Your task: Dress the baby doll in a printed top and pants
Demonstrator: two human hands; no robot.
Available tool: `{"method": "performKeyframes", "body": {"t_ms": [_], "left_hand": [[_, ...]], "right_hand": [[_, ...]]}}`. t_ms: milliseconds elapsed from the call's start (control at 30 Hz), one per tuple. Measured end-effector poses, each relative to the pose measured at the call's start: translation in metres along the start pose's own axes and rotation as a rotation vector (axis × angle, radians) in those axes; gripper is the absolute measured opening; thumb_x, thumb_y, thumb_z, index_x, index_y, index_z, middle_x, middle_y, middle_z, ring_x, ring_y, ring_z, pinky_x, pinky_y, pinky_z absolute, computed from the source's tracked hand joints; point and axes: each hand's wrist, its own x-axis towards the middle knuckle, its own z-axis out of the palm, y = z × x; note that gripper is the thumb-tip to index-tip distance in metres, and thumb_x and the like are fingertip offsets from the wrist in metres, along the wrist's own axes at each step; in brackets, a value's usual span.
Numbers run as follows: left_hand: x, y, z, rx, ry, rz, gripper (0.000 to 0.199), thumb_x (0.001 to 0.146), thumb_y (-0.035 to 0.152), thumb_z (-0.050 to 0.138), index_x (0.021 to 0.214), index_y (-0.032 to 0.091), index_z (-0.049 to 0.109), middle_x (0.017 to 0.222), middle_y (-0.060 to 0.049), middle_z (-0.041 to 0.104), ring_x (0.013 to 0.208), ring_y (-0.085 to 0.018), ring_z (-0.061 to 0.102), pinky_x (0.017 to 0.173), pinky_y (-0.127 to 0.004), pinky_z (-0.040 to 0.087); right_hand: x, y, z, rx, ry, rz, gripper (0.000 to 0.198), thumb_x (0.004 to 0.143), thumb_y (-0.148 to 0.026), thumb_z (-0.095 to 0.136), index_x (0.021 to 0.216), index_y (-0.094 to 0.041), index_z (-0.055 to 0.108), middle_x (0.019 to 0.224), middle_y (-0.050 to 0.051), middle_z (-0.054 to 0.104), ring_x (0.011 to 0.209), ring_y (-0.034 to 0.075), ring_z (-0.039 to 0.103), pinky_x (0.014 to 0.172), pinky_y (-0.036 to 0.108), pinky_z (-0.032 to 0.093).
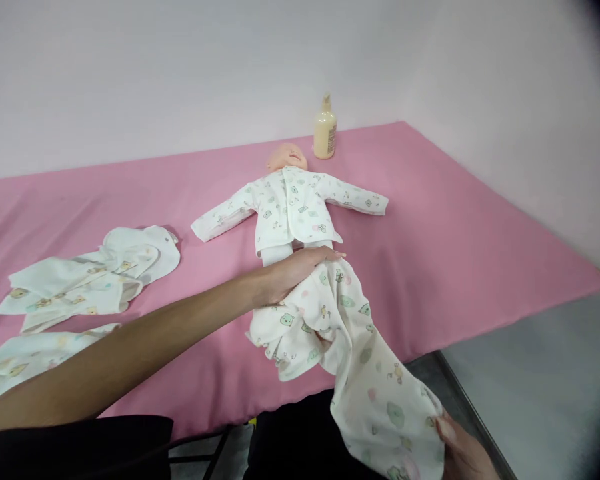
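Observation:
A baby doll (283,158) lies on its back in a white printed long-sleeved top (300,207), its sleeves spread to both sides. White, printed baby pants (365,347) cover its lower legs and trail off toward the bottom right. My left hand (300,270) lies across the legs just below the top's hem, closed on the upper part of the pants. At the lower right, my right hand (465,450) pinches the far end of the same pants, partly cut off by the frame. The doll's feet are hidden under the cloth.
Pink cloth (430,220) covers the table, whose front edge is close to me. A pump bottle (325,133) stands behind the doll's head. Folded printed baby clothes (80,283) lie at the left, with another printed garment (35,353) partly behind my left arm.

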Motion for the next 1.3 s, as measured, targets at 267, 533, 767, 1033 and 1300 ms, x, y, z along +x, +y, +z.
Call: {"method": "performKeyframes", "body": {"t_ms": [267, 533, 767, 1033, 1300], "left_hand": [[-0.001, 0.001, 0.002, -0.068, 0.049, 0.024, 0.028, 0.081, 0.041, 0.068, 0.086, 0.015, 0.063, 0.082, -0.006, 0.069, 0.075, -0.017, 0.067, 0.071, -0.030, 0.056], [-0.002, 0.001, 0.004, -0.125, 0.066, 0.039, 0.026, 0.081, 0.038, 0.068, 0.090, 0.014, 0.061, 0.084, -0.007, 0.069, 0.081, -0.019, 0.069, 0.076, -0.032, 0.057], [-0.001, 0.004, 0.008, -0.166, 0.094, 0.057, 0.018, 0.083, 0.029, 0.066, 0.093, 0.014, 0.063, 0.082, -0.006, 0.070, 0.079, -0.017, 0.068, 0.076, -0.029, 0.055], [-0.005, 0.003, 0.007, -0.153, 0.064, 0.039, 0.021, 0.087, 0.033, 0.060, 0.091, 0.013, 0.064, 0.083, -0.009, 0.071, 0.077, -0.021, 0.070, 0.072, -0.034, 0.057], [-0.015, 0.013, -0.003, -0.156, -0.117, 0.022, 0.024, 0.090, 0.032, 0.054, 0.082, 0.012, 0.065, 0.079, -0.008, 0.069, 0.072, -0.014, 0.067, 0.073, -0.026, 0.055]], "right_hand": [[0.002, -0.025, 0.005, 0.003, 0.001, -0.093, 0.045, 0.076, -0.053, 0.068, 0.109, -0.024, 0.076, 0.109, 0.011, 0.076, 0.109, 0.035, 0.068, 0.098, 0.049, 0.052], [-0.001, -0.027, -0.020, -0.090, 0.044, -0.069, 0.043, 0.076, -0.049, 0.074, 0.115, -0.031, 0.072, 0.110, 0.010, 0.076, 0.114, 0.035, 0.066, 0.100, 0.050, 0.051], [-0.016, -0.029, -0.006, -0.216, 0.157, -0.007, 0.051, 0.058, -0.035, 0.089, 0.107, -0.028, 0.075, 0.104, 0.011, 0.077, 0.108, 0.037, 0.069, 0.093, 0.048, 0.054], [-0.005, -0.037, 0.003, -0.103, 0.123, -0.090, 0.049, 0.077, -0.028, 0.078, 0.125, -0.032, 0.068, 0.119, 0.004, 0.073, 0.108, 0.031, 0.069, 0.092, 0.044, 0.056], [0.000, -0.031, 0.001, -0.096, 0.125, -0.054, 0.046, 0.077, -0.032, 0.078, 0.121, -0.031, 0.068, 0.117, 0.004, 0.074, 0.105, 0.032, 0.070, 0.088, 0.044, 0.058]]}}
